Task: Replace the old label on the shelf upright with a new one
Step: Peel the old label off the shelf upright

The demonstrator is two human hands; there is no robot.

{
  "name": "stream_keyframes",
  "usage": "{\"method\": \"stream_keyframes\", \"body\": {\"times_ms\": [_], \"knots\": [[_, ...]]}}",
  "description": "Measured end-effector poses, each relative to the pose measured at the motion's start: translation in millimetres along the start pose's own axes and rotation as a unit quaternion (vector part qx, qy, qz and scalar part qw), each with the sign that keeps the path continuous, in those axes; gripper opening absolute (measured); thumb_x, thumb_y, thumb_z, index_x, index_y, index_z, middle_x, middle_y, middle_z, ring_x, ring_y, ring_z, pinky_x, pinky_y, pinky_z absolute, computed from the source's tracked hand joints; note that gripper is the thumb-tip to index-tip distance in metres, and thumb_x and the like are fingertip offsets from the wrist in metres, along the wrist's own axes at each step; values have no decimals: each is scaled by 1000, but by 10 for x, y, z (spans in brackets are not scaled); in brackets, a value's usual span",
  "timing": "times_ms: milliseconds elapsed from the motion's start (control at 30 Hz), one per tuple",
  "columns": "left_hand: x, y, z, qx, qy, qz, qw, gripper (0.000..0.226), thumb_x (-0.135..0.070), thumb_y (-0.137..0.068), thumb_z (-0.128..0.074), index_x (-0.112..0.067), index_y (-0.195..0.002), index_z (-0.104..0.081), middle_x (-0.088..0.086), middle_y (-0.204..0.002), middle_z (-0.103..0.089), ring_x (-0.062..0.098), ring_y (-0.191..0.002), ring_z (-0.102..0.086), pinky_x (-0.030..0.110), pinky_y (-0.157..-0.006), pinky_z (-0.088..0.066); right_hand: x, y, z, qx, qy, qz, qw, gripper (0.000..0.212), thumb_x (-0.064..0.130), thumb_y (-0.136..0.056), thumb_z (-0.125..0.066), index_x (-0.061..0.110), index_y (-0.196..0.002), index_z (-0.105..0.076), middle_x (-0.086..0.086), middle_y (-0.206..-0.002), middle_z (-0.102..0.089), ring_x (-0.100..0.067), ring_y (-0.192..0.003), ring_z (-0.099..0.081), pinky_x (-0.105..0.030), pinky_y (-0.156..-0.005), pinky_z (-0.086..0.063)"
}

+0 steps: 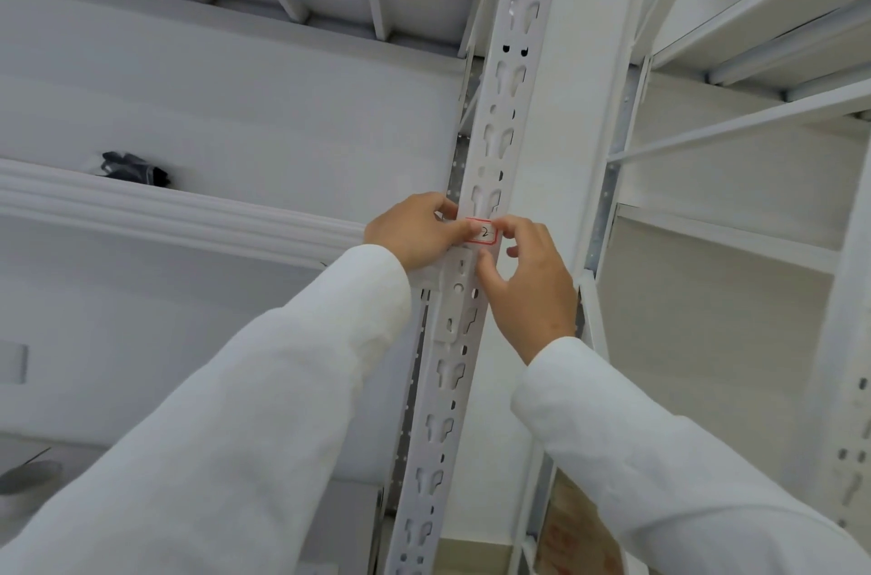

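Note:
A white slotted shelf upright [495, 112] runs up the middle of the head view. A small white label [483, 233] with a red border and a handwritten "2" lies against its front face. My left hand [414, 230] pinches the label's left edge, its fingertips on the upright. My right hand [528, 277] touches the label's right edge with a fingertip, its thumb below the label and its other fingers spread. Both arms wear white sleeves. Whether the label is fully stuck down is not visible.
White shelf boards and beams [735, 122] stand to the right and overhead. A black bundle [134, 169] lies on the left shelf behind a white rail [179, 211]. A cardboard box [579, 532] sits low on the right.

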State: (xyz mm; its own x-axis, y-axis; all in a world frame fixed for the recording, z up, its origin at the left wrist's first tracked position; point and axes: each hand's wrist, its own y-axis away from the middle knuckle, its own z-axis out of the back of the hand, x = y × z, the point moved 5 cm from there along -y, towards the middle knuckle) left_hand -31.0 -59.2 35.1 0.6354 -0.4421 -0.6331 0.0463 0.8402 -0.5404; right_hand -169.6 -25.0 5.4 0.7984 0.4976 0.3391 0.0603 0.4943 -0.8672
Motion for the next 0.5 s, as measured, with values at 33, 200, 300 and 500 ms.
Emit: {"method": "stream_keyframes", "body": {"times_ms": [33, 200, 300, 500], "knots": [[10, -2, -3, 0, -1, 0, 1000, 43, -57, -79, -60, -27, -110, -62, -4, -114, -67, 16, -108, -61, 40, -98, -46, 7, 14, -14, -6, -1, 0, 1000, 27, 34, -90, -52, 28, -116, -51, 8, -116, -56, -15, -102, -57, -36, -79, -50], [27, -13, 0, -7, -7, -1, 1000, 41, -56, -80, -60, -27, -109, -61, -4, -112, -68, 17, -106, -62, 40, -97, -46, 33, 39, -106, -34, -4, 0, 999, 31, 32, -88, -53, 27, -119, -47, 8, -118, -56, -14, -104, -56, -42, -96, -44], [5, -2, -6, -7, -7, -5, 1000, 44, -57, -80, -59, -26, -111, -61, -4, -114, -67, 18, -107, -61, 40, -97, -46, 20, 37, -111, -36, 13, 8, 999, 30, 29, -89, -52, 26, -119, -47, 7, -118, -55, -14, -104, -55, -38, -101, -37], [3, 16, -3, -6, -6, -2, 1000, 47, -57, -81, -59, -24, -114, -61, -3, -116, -67, 19, -108, -61, 41, -98, -45, 43, -5, -116, -14, -5, -15, 1000, 29, 27, -86, -53, 25, -115, -48, 7, -114, -54, -15, -105, -54, -40, -100, -38]]}}
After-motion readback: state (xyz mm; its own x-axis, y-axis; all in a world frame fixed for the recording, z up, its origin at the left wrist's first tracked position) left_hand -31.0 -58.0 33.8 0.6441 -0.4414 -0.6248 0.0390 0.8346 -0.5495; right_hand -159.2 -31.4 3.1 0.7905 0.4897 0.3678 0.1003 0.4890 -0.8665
